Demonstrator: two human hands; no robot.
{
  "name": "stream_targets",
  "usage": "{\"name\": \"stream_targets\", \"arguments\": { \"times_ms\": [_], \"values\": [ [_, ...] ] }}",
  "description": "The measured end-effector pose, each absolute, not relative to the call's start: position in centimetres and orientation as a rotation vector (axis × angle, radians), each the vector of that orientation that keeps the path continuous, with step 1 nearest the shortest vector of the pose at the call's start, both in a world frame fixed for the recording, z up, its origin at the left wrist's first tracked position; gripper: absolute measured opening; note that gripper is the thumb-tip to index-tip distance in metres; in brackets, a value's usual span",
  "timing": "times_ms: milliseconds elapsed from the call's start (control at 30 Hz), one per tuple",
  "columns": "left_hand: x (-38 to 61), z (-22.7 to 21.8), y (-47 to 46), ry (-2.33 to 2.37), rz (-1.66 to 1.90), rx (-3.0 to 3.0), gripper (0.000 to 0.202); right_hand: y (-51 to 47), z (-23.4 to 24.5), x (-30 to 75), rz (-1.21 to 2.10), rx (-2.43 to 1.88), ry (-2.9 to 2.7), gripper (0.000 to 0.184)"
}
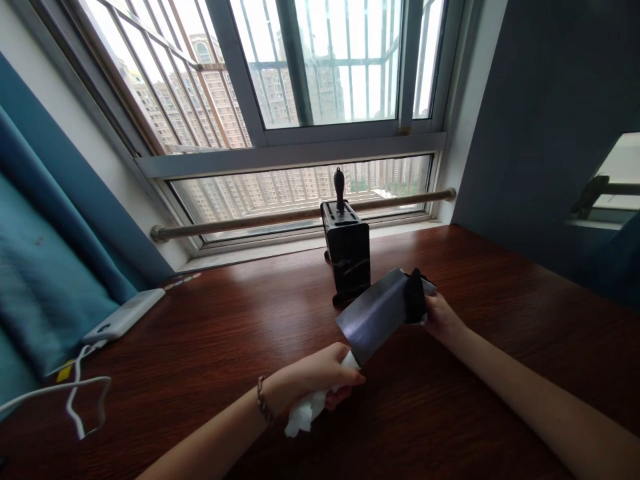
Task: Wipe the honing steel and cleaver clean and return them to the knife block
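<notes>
My right hand [440, 317] grips the black handle of a broad cleaver [373, 313], held above the dark wooden table [210, 340] with the blade pointing toward my left. My left hand [315, 380] is closed on a crumpled white tissue [307, 410] and presses it against the blade's lower tip. A beaded bracelet circles my left wrist. Behind the cleaver stands a black knife block [347, 250] with one dark-handled knife sticking up from its top.
A white power bank [125, 315] with a white cable [75, 393] lies at the table's left edge beside a teal curtain [45, 267]. A window with a metal rail [280, 215] runs along the back. A dark wall rises at the right.
</notes>
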State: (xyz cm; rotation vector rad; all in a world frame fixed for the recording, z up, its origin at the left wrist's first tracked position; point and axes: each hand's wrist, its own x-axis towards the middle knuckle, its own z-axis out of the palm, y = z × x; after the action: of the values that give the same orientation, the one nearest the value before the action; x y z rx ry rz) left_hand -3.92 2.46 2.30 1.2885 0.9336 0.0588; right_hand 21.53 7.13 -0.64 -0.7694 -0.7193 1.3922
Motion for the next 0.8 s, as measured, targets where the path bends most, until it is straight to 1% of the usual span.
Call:
{"name": "stream_targets", "arguments": {
  "times_ms": [133,300,367,467,533,567,700,800],
  "values": [
    [-4.3,1.9,2.7,0.94,0.044,1.298,0.026,7.7,-0.8,22.0,1.386,-0.837,-0.693,0.036],
    [-5.0,1.5,3.1,0.9,0.017,1.232,0.027,8.2,-1.4,22.3,1.385,-0.818,-0.672,0.039],
    [-5.2,1.5,3.3,0.864,-0.002,1.205,0.028,8.7,-1.8,23.0,1.332,-0.856,-0.605,0.035],
    [-5.4,1.6,3.6,0.8,-0.019,1.191,0.029,9.3,-2.2,24.0,1.264,-0.921,-0.501,0.021],
    [-5.5,1.8,3.7,0.784,-0.018,1.192,0.028,9.4,-2.1,24.4,1.31,-0.925,-0.512,0.013],
    [-5.5,1.8,3.7,0.782,-0.019,1.19,0.027,9.3,-1.9,24.5,1.358,-0.919,-0.546,0.012],
    [-5.4,2.2,3.6,0.777,-0.051,1.189,0.027,8.5,-0.9,24.1,1.584,-0.933,-0.811,0.022],
    [-5.3,2.6,3.5,0.808,-0.078,1.206,0.027,8.0,-0.4,23.9,1.687,-0.97,-0.967,0.029]
  ]
}}
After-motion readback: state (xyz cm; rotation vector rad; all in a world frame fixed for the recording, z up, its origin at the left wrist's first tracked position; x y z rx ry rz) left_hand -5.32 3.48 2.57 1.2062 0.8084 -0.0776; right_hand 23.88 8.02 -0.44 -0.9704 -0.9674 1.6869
